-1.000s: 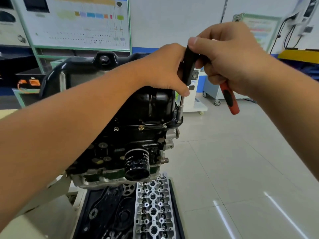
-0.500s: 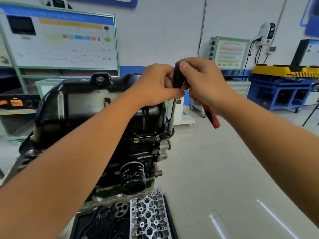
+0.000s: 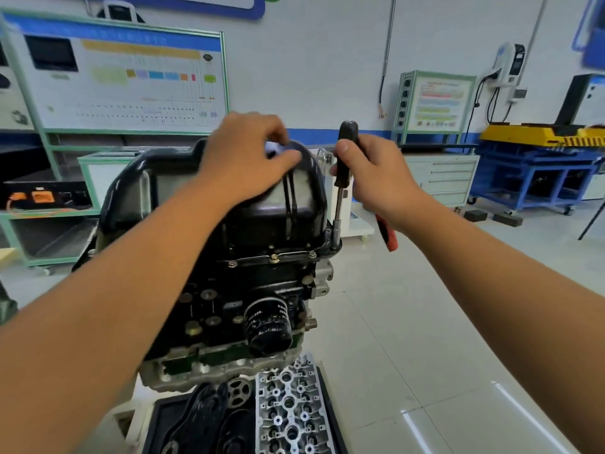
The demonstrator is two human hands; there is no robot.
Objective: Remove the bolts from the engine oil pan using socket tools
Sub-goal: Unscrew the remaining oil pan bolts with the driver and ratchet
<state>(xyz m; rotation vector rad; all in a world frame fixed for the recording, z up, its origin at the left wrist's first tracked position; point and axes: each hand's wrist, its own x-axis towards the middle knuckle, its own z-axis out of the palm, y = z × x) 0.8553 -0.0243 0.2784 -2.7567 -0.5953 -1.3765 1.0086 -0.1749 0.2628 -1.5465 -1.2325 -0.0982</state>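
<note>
The black oil pan (image 3: pixel 229 204) sits on top of an upturned engine (image 3: pixel 235 299), its flange lined with small bolts (image 3: pixel 273 258) along the near edge. At the pan's right corner a socket (image 3: pixel 334 239) stands on the flange, carried by a thin steel shaft that rises almost upright to a black driver (image 3: pixel 345 155). The right hand (image 3: pixel 376 178) grips the driver's handle, thumb pressed against its side, and the same fist also holds a red-handled tool (image 3: pixel 388 235) that sticks out below the palm. The left hand (image 3: pixel 245 158) lies on the pan's top, apart from the driver, fingers loosely bent over the rounded far edge and holding nothing. An oil filter (image 3: pixel 268 326) juts from the engine's front face. Below it, a cylinder head (image 3: pixel 291 411) lies beside dark covers on a black tray (image 3: pixel 154 430). Behind stand a training board (image 3: pixel 124 77), a grey drawer cabinet (image 3: pixel 448 181) and a blue bench (image 3: pixel 537 178).
</note>
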